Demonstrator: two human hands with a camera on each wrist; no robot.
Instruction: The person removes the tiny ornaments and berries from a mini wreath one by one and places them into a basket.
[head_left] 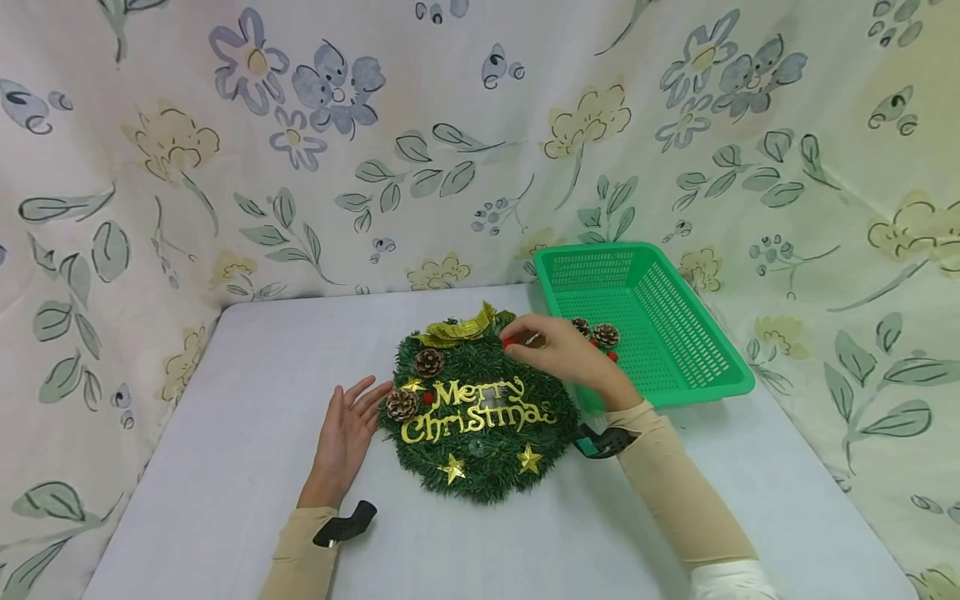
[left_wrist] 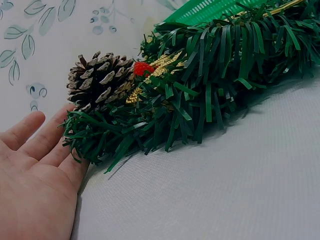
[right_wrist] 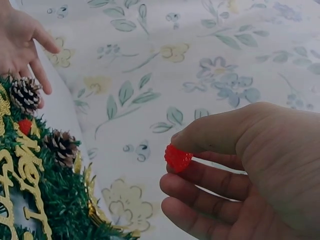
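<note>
A green tinsel wreath (head_left: 487, 475) lies on the table, bearing gold "Merry Christmas" lettering (head_left: 480, 408), gold stars (head_left: 528, 459), a gold ribbon (head_left: 457, 330) at its top, and two pine cones (head_left: 430, 362) with a red berry (head_left: 428, 398) on its left part. Over the wreath's upper right, my right hand (head_left: 558, 350) pinches a small red berry (right_wrist: 178, 158) between thumb and fingers. My left hand (head_left: 347, 437) has its fingers extended, fingertips at the wreath's left edge beside the lower pine cone (left_wrist: 100, 80). Whether they press on it is unclear.
A green plastic basket (head_left: 675, 325) stands at the table's back right, holding pine cones (head_left: 606, 335) and red berries (head_left: 612, 357), partly hidden by my right hand. White cloth covers the table (head_left: 285, 367); a floral curtain (head_left: 420, 100) hangs behind it.
</note>
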